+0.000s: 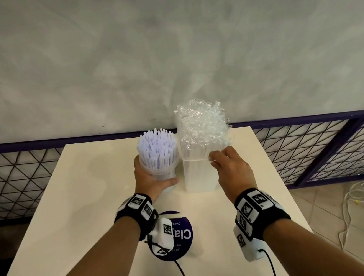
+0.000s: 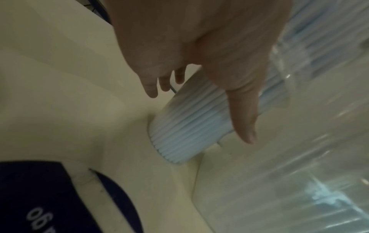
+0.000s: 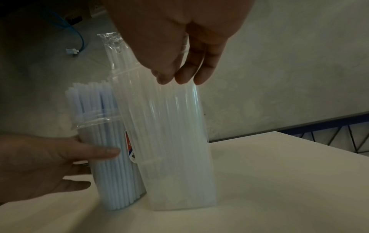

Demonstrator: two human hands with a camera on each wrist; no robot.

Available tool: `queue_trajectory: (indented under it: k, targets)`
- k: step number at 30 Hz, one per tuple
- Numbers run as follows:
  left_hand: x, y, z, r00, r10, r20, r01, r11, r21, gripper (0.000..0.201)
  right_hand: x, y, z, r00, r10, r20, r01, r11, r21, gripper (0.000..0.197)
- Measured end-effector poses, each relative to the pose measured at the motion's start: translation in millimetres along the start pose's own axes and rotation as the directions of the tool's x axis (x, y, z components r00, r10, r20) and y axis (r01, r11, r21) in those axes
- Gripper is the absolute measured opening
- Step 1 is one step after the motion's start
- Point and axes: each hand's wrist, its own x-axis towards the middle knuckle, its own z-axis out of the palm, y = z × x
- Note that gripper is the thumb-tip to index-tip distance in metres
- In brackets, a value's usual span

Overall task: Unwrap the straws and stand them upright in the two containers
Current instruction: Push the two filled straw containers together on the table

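Table [image 1: 87, 194], cream, carrying two clear containers side by side at far edge: round container [image 1: 160, 172] packed with upright pale blue straws [image 1: 156, 145], and just right of it, touching, taller container [image 1: 199, 172] holding clear straws [image 3: 171, 141] still in wrapper, crinkled plastic wrapper [image 1: 202, 122] bunched above its rim. Left hand [image 1: 149, 182] wrapped round round container, thumb across near side, fingers behind. Right hand [image 1: 232, 168] at near rim of taller container, fingertips [image 3: 179, 78] pressed together, apparently pinching wrapper; purple round sticker [image 1: 180, 233] nearer than both containers.
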Motion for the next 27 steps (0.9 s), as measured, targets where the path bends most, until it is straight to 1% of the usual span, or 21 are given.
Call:
queue_trajectory:
  k: [2,3,5,6,8,10,12,13,14,15,16,18,20,21,23,25,27]
  targets:
    - [-4.5,14.8,-6.2,1.0,0.012,0.003,-0.011,0.996,-0.085,0.115,1.2,-0.9,-2.8,1.0,-0.012,-0.009,0.012,1.0,-0.008,0.029]
    - [-6.5,20.7,-8.9,1.0,0.013,0.011,-0.011,0.993,-0.121,0.119,1.4,-0.9,-4.5,1.0,-0.024,-0.014,0.024,1.0,-0.014,0.026]
    - [-8.2,27.7,-15.9,0.998,0.037,0.047,-0.03,0.99,-0.141,0.122,1.6,-0.3,-7.9,0.999,-0.037,-0.031,0.036,0.999,-0.015,0.024]
    - [-9.4,32.2,-19.2,0.996,0.048,0.076,-0.038,0.991,-0.13,0.118,0.9,0.8,-9.5,0.999,-0.033,-0.04,0.033,0.999,-0.009,0.025]
    - [-9.2,37.2,-25.3,0.993,0.039,0.116,-0.03,0.997,-0.078,0.105,-2.1,5.3,-11.9,0.997,-0.037,-0.066,0.037,0.999,0.002,0.028]
    - [-9.2,37.4,-30.5,0.994,0.022,0.107,-0.02,1.0,-0.019,0.096,-7.5,8.9,-13.1,0.992,-0.065,-0.111,0.066,0.998,0.006,0.031]
    - [-9.9,36.1,-31.9,0.997,0.029,0.068,-0.033,0.998,0.051,0.092,-12.2,8.5,-14.6,0.983,-0.083,-0.164,0.085,0.996,0.006,0.032]
    - [-11.1,37.2,-30.8,0.998,0.032,0.056,-0.036,0.997,0.07,0.091,-13.6,7.4,-15.6,0.981,-0.056,-0.187,0.061,0.998,0.022,0.032]
    - [-11.4,37.7,-29.1,0.999,0.038,0.038,-0.041,0.996,0.075,0.09,-14.4,6.4,-15.9,0.98,0.007,-0.197,0.007,0.997,0.071,0.037]
    - [-12.3,40.4,-27.5,0.999,0.033,0.017,-0.034,0.997,0.074,0.091,-14.7,6.0,-14.9,0.978,0.102,-0.181,-0.074,0.985,0.157,0.046]
    - [-12.6,42.6,-26.9,1.0,0.017,-0.004,-0.017,0.997,0.076,0.094,-14.2,5.1,-14.1,0.969,0.207,-0.133,-0.165,0.948,0.271,0.06]
    - [-12.1,45.0,-28.8,1.0,-0.009,-0.005,0.01,0.996,0.087,0.106,-11.5,2.8,-12.1,0.928,0.372,0.012,-0.333,0.816,0.473,0.088]
    - [-10.0,46.2,-33.0,0.999,-0.009,0.053,0.006,0.998,0.063,0.109,-7.9,-1.2,-10.3,0.879,0.448,0.161,-0.453,0.684,0.572,0.109]
    - [-10.7,49.5,-34.1,0.996,-0.006,0.091,0.003,0.999,0.038,0.106,-5.9,-3.2,-9.0,0.865,0.454,0.214,-0.486,0.655,0.579,0.114]
    - [-12.2,55.6,-33.4,0.99,-0.011,0.138,0.01,1.0,0.011,0.096,-2.9,-5.7,-4.9,0.847,0.459,0.266,-0.525,0.651,0.549,0.113]
    - [-13.7,59.1,-30.4,0.991,-0.001,0.131,-0.001,1.0,0.014,0.085,0.1,-8.3,-0.6,0.835,0.477,0.275,-0.545,0.645,0.536,0.105]
    - [-15.4,59.0,-28.3,0.993,0.018,0.114,-0.02,1.0,0.018,0.078,2.1,-10.3,3.9,0.83,0.491,0.266,-0.549,0.633,0.546,0.099]
